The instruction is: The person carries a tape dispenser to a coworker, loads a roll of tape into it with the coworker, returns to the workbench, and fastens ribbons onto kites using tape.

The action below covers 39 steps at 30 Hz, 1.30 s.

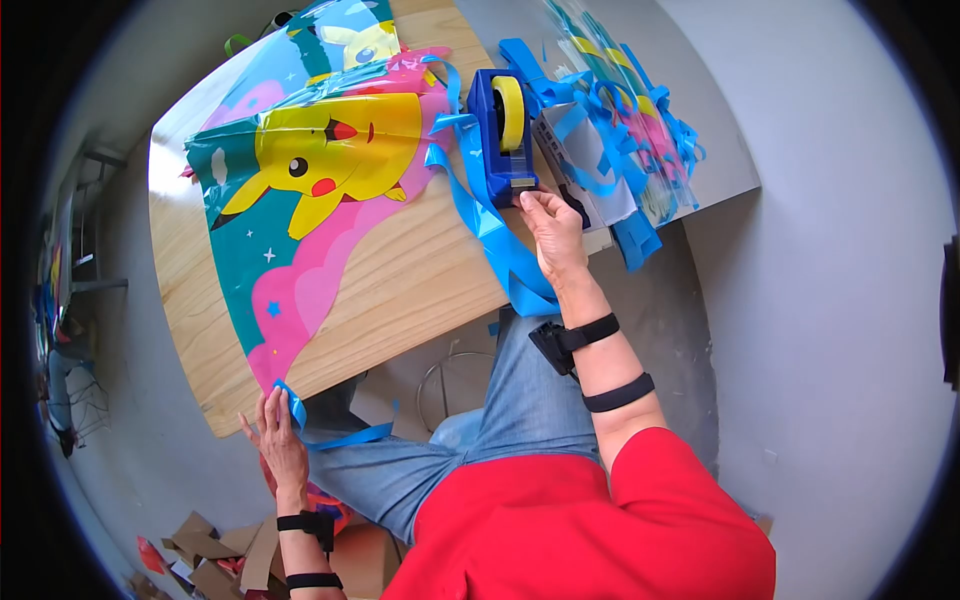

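A thin plastic kite [300, 215] printed with a yellow cartoon character lies over the wooden table, its pointed corner reaching the front left edge. My left hand [278, 445] grips that corner, with a strip of blue ribbon [296, 405] at the fingers, trailing onto my leg. My right hand [550, 225] is closed in a pinch against the front cutter end of the blue tape dispenser [484, 135]. Whatever lies between its fingertips is too small to make out. A yellowish tape roll [511, 115] sits in the dispenser.
More blue ribbon [500, 245] hangs beside the dispenser over the table's edge [400, 345]. Bundled printed plastic with blue ribbons [640, 120] lies on a grey surface to the right. Cardboard boxes [240, 550] stand on the floor at lower left. A wall [830, 250] rises on the right.
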Tool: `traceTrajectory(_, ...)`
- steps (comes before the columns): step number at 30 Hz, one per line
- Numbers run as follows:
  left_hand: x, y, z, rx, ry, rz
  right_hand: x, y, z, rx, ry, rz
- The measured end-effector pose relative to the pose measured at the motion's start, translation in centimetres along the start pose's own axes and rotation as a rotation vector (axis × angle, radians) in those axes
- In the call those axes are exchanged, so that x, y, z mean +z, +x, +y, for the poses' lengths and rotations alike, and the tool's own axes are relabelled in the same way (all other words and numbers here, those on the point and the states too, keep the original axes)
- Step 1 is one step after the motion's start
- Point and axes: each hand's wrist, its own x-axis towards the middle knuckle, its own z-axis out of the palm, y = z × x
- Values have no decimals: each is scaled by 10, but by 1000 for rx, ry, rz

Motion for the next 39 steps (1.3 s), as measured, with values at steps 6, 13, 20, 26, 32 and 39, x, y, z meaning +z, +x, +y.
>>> traceTrajectory(6,0,-1,2,-7,1,6,-14,-13,14,167,268,75)
traceTrajectory(13,-1,-2,2,1,-2,6,2,-27,7,228,206,152)
traceTrajectory(20,0,-3,1,-3,-13,34,11,-9,21,151,169,135)
traceTrajectory(26,4,-3,-1,5,9,27,-2,7,43,11,135,93)
traceTrajectory(32,6,-6,-4,-18,-56,22,-45,1,33,-297,-744,218)
traceTrajectory(39,12,-10,-17,-54,-37,37,26,-57,-37,-241,-182,-162)
